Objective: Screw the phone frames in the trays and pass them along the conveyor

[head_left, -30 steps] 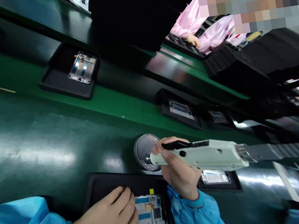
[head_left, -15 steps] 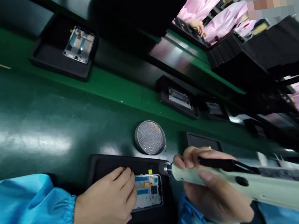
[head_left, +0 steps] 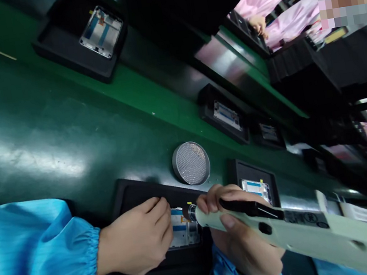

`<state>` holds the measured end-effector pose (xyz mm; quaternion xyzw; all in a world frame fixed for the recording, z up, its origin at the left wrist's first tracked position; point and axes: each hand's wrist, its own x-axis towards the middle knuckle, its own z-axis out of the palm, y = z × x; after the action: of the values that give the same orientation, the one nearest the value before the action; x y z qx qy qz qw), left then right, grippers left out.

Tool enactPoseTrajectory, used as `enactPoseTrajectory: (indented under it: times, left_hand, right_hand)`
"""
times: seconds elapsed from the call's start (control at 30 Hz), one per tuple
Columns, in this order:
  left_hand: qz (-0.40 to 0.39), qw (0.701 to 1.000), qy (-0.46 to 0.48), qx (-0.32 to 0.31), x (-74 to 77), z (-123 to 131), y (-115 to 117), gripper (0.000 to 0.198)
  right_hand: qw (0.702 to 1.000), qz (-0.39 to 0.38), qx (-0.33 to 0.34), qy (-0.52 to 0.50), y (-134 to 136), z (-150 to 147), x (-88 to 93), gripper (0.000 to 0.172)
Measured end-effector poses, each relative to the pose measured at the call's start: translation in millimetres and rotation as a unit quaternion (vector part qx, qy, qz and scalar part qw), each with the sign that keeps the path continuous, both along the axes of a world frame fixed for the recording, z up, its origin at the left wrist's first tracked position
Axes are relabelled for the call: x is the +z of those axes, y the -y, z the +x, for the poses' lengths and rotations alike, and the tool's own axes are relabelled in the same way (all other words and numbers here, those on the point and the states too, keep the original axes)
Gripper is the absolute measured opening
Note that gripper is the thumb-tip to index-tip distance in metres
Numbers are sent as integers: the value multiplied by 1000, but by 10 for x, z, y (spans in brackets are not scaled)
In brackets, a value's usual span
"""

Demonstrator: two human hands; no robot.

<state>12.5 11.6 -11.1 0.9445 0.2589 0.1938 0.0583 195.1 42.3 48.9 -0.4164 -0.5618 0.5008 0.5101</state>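
"What do you see on the left?"

"A blue sleeve [head_left: 31, 252] with a puffy cuff, then the left hand [head_left: 135, 239]. Its fingers [head_left: 162, 214] are bent, and their tips sit on the edge of a phone frame [head_left: 181, 232]. I cannot tell if they really grip it or just press it flat. The frame lies in a black tray [head_left: 136, 192]."

"Is that frame done?"

"I cannot tell. Some blue strips show, but the tool hides part of it. The metal tip [head_left: 192, 212] of an electric screwdriver [head_left: 269, 226] is right by the fingertips, over the frame's edge. I cannot tell if it touches."

"And what is past that?"

"A round mesh dish [head_left: 191, 163] sits on the green bench [head_left: 33, 146], just above the tip. Then comes the right hand [head_left: 239, 235]. Its fingers [head_left: 209, 198] are clenched around the screwdriver. Beside them, 1 more frame [head_left: 255, 189] lies in its own tray [head_left: 252, 168]."
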Motion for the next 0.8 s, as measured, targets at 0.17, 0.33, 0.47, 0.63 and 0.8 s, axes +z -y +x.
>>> enactPoseTrajectory:
  times: [0.17, 0.33, 0.47, 0.63, 0.8]
  left_hand:
    - [-4, 1000, 2, 2, -2, 11, 3, 49]
    - [-2, 1000, 3, 2, -14, 10, 19, 48]
    - [-5, 1000, 6, -1, -20, 10, 19, 47]
    - [-6, 1000, 8, -2, -14, 18, 4, 44]
    - [-13, 1000, 5, -3, -11, 25, 4, 44]
  right_hand:
    - [1000, 5, 3, 8, 4, 5, -19, 21]
    - [1000, 1, 5, 15, 16, 20, -22, 22]
    - [1000, 12, 4, 24, 30, 4, -13, 24]
    - [999, 20, -4, 37, 59, -36, -20, 24]
    - [999, 10, -9, 39, 78, -44, -16, 20]
